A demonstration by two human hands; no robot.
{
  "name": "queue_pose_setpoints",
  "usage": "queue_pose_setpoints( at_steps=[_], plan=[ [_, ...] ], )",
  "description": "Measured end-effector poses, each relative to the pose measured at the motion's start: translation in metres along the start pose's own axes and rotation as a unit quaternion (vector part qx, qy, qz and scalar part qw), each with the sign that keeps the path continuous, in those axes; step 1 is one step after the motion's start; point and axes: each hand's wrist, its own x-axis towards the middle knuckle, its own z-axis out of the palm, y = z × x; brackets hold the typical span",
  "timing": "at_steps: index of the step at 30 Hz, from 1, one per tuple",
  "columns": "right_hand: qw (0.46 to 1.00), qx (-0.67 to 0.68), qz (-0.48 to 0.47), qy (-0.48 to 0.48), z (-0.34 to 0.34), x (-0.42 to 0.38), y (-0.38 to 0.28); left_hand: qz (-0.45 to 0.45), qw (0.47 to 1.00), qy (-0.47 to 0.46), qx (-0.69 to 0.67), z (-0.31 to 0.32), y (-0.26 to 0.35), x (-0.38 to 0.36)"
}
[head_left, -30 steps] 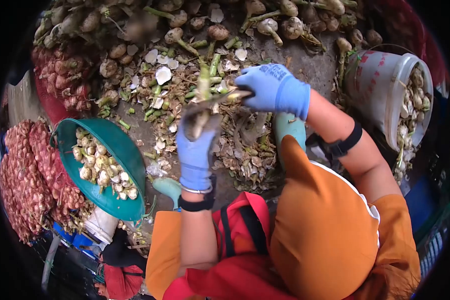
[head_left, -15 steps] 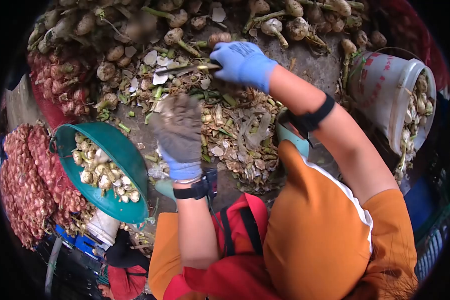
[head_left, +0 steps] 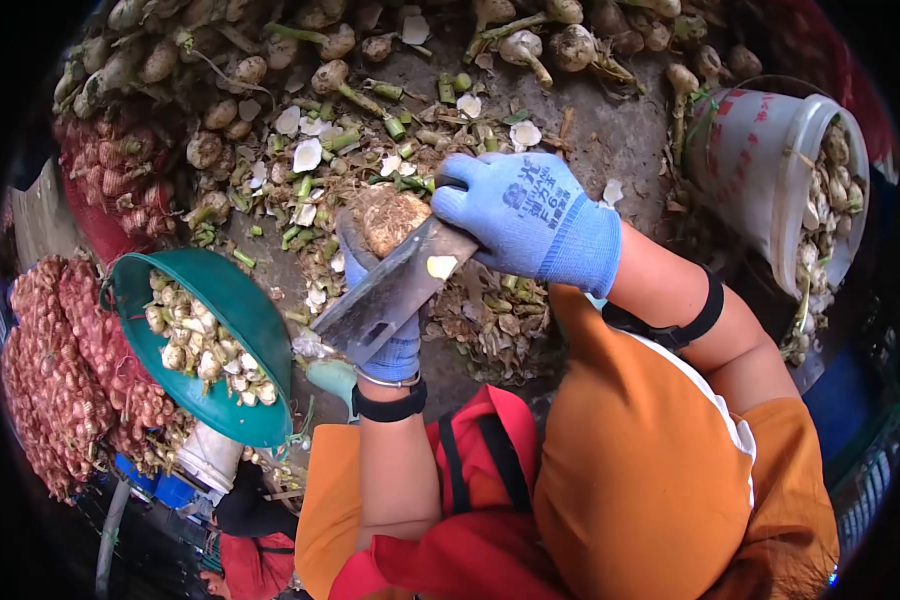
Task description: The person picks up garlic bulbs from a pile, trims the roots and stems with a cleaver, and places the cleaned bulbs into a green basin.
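A whole garlic bulb (head_left: 392,220) with a rough, soil-brown skin sits in my left hand (head_left: 358,258), which wears a blue glove. My right hand (head_left: 520,212), gloved in blue with printed lettering, is closed around the handle of a broad knife (head_left: 385,300). The dark blade slants across in front of my left hand and hides part of its palm and fingers. A pale cut piece (head_left: 441,266) clings to the blade. Beneath both hands lies a heap of trimmings (head_left: 500,320), with stem bits and peeled skins.
A green basin (head_left: 270,330) of trimmed white garlic stands tilted at left, beside red mesh sacks (head_left: 55,370). Untrimmed garlic bulbs with stems (head_left: 575,48) lie along the back. At right, a white bucket (head_left: 740,150) leans over, holding garlic. Another person (head_left: 255,565) is at lower left.
My right hand has come down and toward me with the knife, bringing the blade over my left hand. The left hand, blurred before, now shows a garlic bulb in it.
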Motion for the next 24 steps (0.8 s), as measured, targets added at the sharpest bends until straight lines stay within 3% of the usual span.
queue_pose_setpoints(
  at_steps=[1, 3, 4, 7, 8, 10, 11, 12, 13, 14, 16, 18, 19, 20, 22, 23, 24],
  plan=[
    [1.0, 0.015, 0.009, -0.016, 0.0, -0.001, 0.0, 0.028, 1.0, 0.005, -0.008, 0.005, 0.003, -0.004],
    [0.999, 0.026, 0.017, -0.029, -0.002, -0.003, 0.003, 0.048, 0.986, 0.013, 0.16, 0.005, 0.01, -0.01],
    [0.999, 0.036, 0.014, -0.02, -0.001, -0.004, 0.005, 0.05, 0.986, 0.012, 0.16, -0.002, 0.006, -0.012],
    [0.999, 0.041, 0.025, -0.01, 0.003, -0.008, 0.017, -0.05, 0.973, -0.06, 0.215, -0.033, -0.013, -0.012],
    [0.999, 0.035, 0.04, -0.009, 0.005, -0.01, 0.02, 0.107, 0.912, -0.104, 0.383, -0.034, -0.008, -0.01],
    [0.998, 0.04, 0.045, -0.007, 0.018, -0.012, 0.023, 0.26, 0.796, -0.142, 0.529, -0.023, -0.001, -0.015],
    [0.995, 0.06, 0.075, 0.009, 0.028, -0.012, 0.027, 0.111, 0.962, -0.063, 0.241, 0.01, 0.022, -0.022],
    [0.991, 0.08, 0.106, 0.024, 0.033, -0.013, 0.033, 0.094, 0.972, -0.077, 0.2, 0.018, 0.028, -0.026],
    [0.961, 0.084, 0.249, -0.082, 0.027, -0.008, 0.055, 0.077, 0.98, -0.09, 0.159, 0.026, 0.035, -0.03],
    [0.946, 0.116, 0.3, -0.029, 0.038, -0.019, 0.084, 0.059, 0.986, -0.1, 0.118, 0.034, 0.041, -0.034],
    [0.911, 0.265, 0.317, -0.012, 0.041, -0.025, 0.09, 0.02, 0.999, -0.046, 0.001, 0.038, 0.035, -0.037],
    [0.868, 0.409, 0.279, -0.049, 0.037, -0.024, 0.059, 0.037, 0.995, -0.056, 0.071, 0.036, 0.025, -0.018],
    [0.822, 0.494, 0.271, -0.088, 0.025, -0.021, 0.045, 0.09, 0.967, -0.084, 0.225, 0.033, 0.016, -0.008],
    [0.819, 0.522, 0.23, -0.052, 0.032, -0.015, 0.04, 0.096, 0.974, -0.074, 0.19, 0.036, 0.006, -0.006],
    [0.791, 0.558, 0.25, -0.023, 0.034, -0.022, 0.038, -0.026, 0.997, -0.058, 0.033, 0.023, -0.003, -0.018],
    [0.805, 0.52, 0.278, -0.072, -0.018, -0.025, 0.016, -0.085, 0.995, -0.043, -0.038, 0.02, -0.002, -0.023],
    [0.907, 0.395, 0.146, 0.006, -0.003, -0.021, 0.018, -0.135, 0.986, -0.032, -0.095, 0.03, 0.01, -0.02]
  ],
)
